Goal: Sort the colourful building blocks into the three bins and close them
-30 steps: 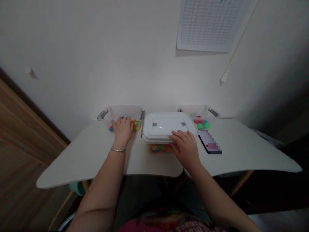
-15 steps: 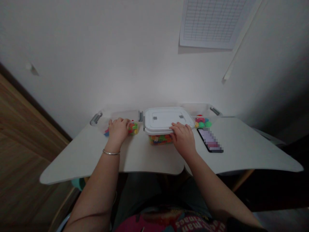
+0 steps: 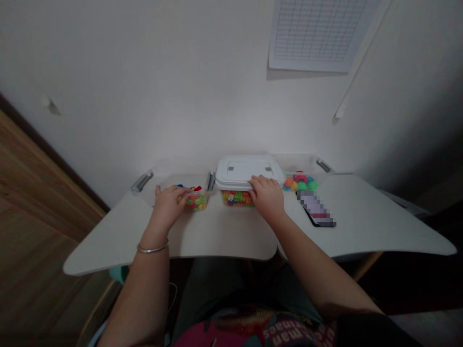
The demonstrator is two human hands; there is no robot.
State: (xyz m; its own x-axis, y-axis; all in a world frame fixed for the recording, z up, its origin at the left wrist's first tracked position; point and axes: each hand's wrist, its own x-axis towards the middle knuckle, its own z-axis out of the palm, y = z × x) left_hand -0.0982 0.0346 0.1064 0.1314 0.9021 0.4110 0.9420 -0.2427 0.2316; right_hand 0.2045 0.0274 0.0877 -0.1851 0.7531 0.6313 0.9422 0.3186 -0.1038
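Note:
My left hand [image 3: 168, 205] rests on the near wall of a clear plastic bin [image 3: 144, 180] at the left that holds several small coloured toys [image 3: 193, 197]; its fingers curl over the rim. My right hand [image 3: 265, 195] lies on the front edge of the white lid [image 3: 244, 171] of a middle clear bin [image 3: 235, 197] full of coloured toys, fingers bent over the lid's edge. A silver bracelet [image 3: 152, 249] circles my left wrist.
A third clear bin [image 3: 321, 166] with red and green balls [image 3: 302, 182] stands at the back right. A phone [image 3: 316, 209] lies on the white table [image 3: 361, 217] beside it. The bins stand against the wall; a gridded sheet [image 3: 314, 33] hangs above.
The left bin has slid toward me and to the left under my left hand. The middle bin with its lid sits farther back, and my right hand stayed on the lid's front edge.

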